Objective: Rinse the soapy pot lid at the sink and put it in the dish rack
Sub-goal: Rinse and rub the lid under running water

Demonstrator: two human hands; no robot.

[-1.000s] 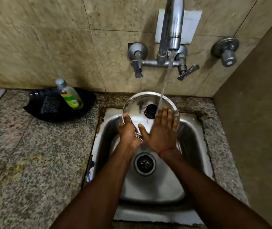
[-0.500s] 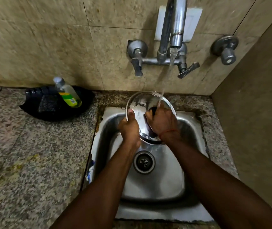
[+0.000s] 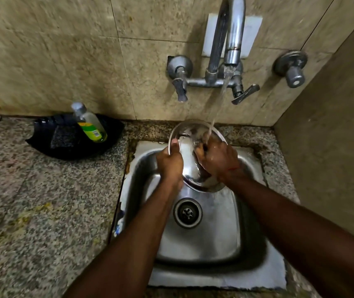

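Since a second before, we had tipped the lid (image 3: pixel 190 166) from facing us to edge-on over the sink (image 3: pixel 225 233), under the stream (image 3: pixel 221 97). Our left hand (image 3: pixel 169 163) gripped its rim; our right hand (image 3: pixel 218 159) had curled around its far side. A bottle (image 3: pixel 90 123) lay in the black tray (image 3: pixel 64 147).

A speckled granite counter (image 3: pixel 43 201) carries a steel sink (image 3: pixel 206 237) set into it; at the wall, a black tray (image 3: pixel 64 145) holds a tilted green-labelled bottle (image 3: pixel 90 123).
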